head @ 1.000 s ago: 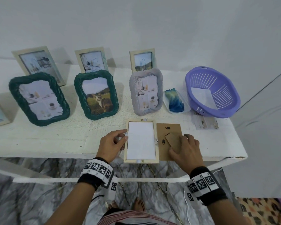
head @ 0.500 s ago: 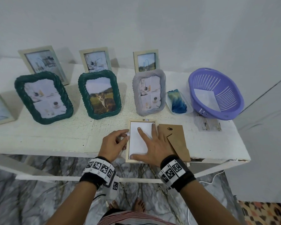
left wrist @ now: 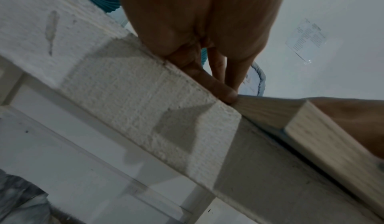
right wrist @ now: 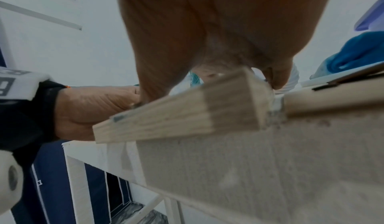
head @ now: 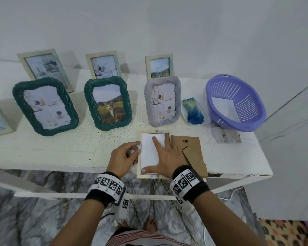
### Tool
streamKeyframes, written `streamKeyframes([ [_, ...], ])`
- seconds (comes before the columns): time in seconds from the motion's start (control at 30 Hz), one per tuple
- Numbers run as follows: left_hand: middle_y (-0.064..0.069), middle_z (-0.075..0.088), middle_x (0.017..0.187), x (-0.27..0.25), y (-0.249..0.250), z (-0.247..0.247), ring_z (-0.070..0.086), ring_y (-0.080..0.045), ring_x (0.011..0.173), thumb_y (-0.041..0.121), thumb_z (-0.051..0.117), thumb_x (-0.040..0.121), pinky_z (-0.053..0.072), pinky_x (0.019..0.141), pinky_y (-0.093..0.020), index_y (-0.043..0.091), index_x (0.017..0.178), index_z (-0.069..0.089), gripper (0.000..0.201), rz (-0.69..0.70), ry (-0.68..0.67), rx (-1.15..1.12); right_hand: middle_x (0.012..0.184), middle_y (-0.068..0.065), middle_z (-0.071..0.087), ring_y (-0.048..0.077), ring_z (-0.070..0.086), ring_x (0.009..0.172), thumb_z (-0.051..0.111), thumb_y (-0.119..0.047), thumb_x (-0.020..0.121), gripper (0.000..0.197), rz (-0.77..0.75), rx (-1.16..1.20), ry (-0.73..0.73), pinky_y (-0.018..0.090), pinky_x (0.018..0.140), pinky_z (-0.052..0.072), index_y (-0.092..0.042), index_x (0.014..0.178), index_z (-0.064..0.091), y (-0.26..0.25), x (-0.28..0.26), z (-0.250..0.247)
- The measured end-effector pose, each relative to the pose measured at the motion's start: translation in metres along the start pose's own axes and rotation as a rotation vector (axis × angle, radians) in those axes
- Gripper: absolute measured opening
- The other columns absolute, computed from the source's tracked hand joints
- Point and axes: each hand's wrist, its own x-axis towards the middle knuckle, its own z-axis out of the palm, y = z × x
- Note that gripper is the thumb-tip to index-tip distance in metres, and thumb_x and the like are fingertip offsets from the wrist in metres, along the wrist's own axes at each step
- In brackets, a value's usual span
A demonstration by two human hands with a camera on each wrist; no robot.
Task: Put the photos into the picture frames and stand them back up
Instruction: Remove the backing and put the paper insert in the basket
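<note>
A light wooden frame lies face down at the table's front edge, with a photo in it, white back up. My right hand lies flat on the photo, fingers spread and pressing. My left hand grips the frame's left side with curled fingers, beside a small white clip. In the left wrist view the fingertips touch the frame's side. The right wrist view shows the frame's corner overhanging the table. The brown backing board with its stand lies just right of the frame.
Two green frames, a grey frame and small wooden frames stand behind. At the right are a purple basket holding a white sheet, a blue-green object in a clear tray, and a loose photo.
My right hand has left the backing board and moved left onto the photo in the frame, where it lies flat. The left hand has stayed at the frame's left side.
</note>
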Motion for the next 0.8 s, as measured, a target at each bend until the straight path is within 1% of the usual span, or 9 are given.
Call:
streamKeyframes([
  [0.13,0.002,0.07,0.092,-0.001,0.002,0.0,0.066,-0.019,0.058,0.015,0.069,0.09,0.061,0.066,-0.041,0.02,0.116,0.07,0.027,0.017,-0.003,0.006,0.159,0.018,-0.005,0.039,-0.003,0.145,0.056,-0.085,0.063,0.121,0.005,0.004,0.038,0.052,0.116,0.011,-0.028,0.153,-0.001,0.0,0.0,-0.002],
  [0.3,-0.002,0.07,0.09,-0.001,0.005,-0.001,0.068,-0.019,0.061,0.022,0.065,0.093,0.06,0.066,-0.043,0.023,0.113,0.07,0.021,0.013,-0.007,-0.009,0.154,0.012,0.023,0.036,0.016,0.142,0.059,-0.081,0.064,0.113,-0.027,0.032,0.173,0.047,0.115,0.021,-0.034,0.151,0.003,0.002,0.0,-0.004],
  [0.37,-0.004,0.068,0.093,-0.001,0.01,-0.001,0.067,-0.013,0.065,0.027,0.059,0.097,0.059,0.065,-0.034,0.029,0.106,0.07,0.015,0.029,0.005,-0.032,0.153,0.011,0.025,0.034,0.02,0.14,0.062,-0.079,0.063,0.112,-0.036,0.075,0.221,0.047,0.113,0.028,-0.036,0.15,0.007,-0.001,0.0,-0.007],
  [0.47,0.006,0.067,0.101,-0.003,0.021,-0.004,0.062,-0.001,0.087,0.038,0.057,0.095,0.049,0.078,-0.018,0.042,0.1,0.065,0.01,0.056,0.028,-0.059,0.155,0.014,0.015,0.032,0.016,0.14,0.069,-0.072,0.064,0.112,-0.057,0.155,0.263,0.05,0.111,0.031,-0.034,0.151,0.01,-0.006,-0.004,-0.011],
  [0.53,0.01,0.071,0.095,-0.002,0.031,-0.006,0.064,-0.008,0.09,0.034,0.065,0.092,0.055,0.082,-0.034,0.035,0.102,0.068,0.011,0.029,-0.019,-0.181,0.158,0.014,0.004,0.03,0.007,0.144,0.073,-0.066,0.066,0.112,-0.105,0.247,0.261,0.048,0.116,0.023,-0.033,0.152,0.01,-0.01,-0.01,-0.016],
  [0.63,-0.004,0.073,0.089,-0.002,0.041,-0.01,0.068,-0.026,0.089,0.011,0.066,0.092,0.057,0.084,-0.05,0.024,0.108,0.068,0.021,0.009,-0.101,-0.319,0.159,0.008,-0.004,0.012,0.004,0.143,0.077,-0.051,0.073,0.095,-0.138,0.481,0.31,0.027,0.115,0.014,-0.035,0.15,0.022,-0.012,-0.022,-0.021],
  [0.7,-0.014,0.073,0.09,-0.002,0.046,-0.012,0.069,-0.028,0.087,0.005,0.063,0.092,0.057,0.085,-0.051,0.022,0.111,0.065,0.025,-0.025,-0.086,-0.392,0.159,0.004,0.009,0.0,0.012,0.136,0.072,-0.038,0.082,0.073,-0.125,0.674,0.39,0.023,0.112,0.018,-0.043,0.143,0.032,-0.012,-0.028,-0.024],
  [0.73,-0.018,0.072,0.091,-0.001,0.047,-0.012,0.068,-0.027,0.085,0.004,0.063,0.092,0.057,0.084,-0.05,0.021,0.113,0.063,0.027,-0.05,-0.066,-0.427,0.156,0.004,0.022,0.003,0.023,0.137,0.068,-0.03,0.086,0.065,-0.117,0.827,0.421,0.028,0.111,0.029,-0.048,0.139,0.034,-0.011,-0.029,-0.026],
  [0.8,-0.019,0.07,0.088,-0.001,0.049,-0.011,0.065,-0.024,0.081,0.006,0.066,0.091,0.055,0.08,-0.045,0.024,0.114,0.058,0.03,-0.069,-0.021,-0.425,0.136,0.009,0.053,0.02,0.055,0.12,0.059,-0.011,0.092,0.062,-0.133,1.218,0.447,0.037,0.091,0.053,-0.048,0.135,0.034,-0.016,-0.034,-0.03],
])
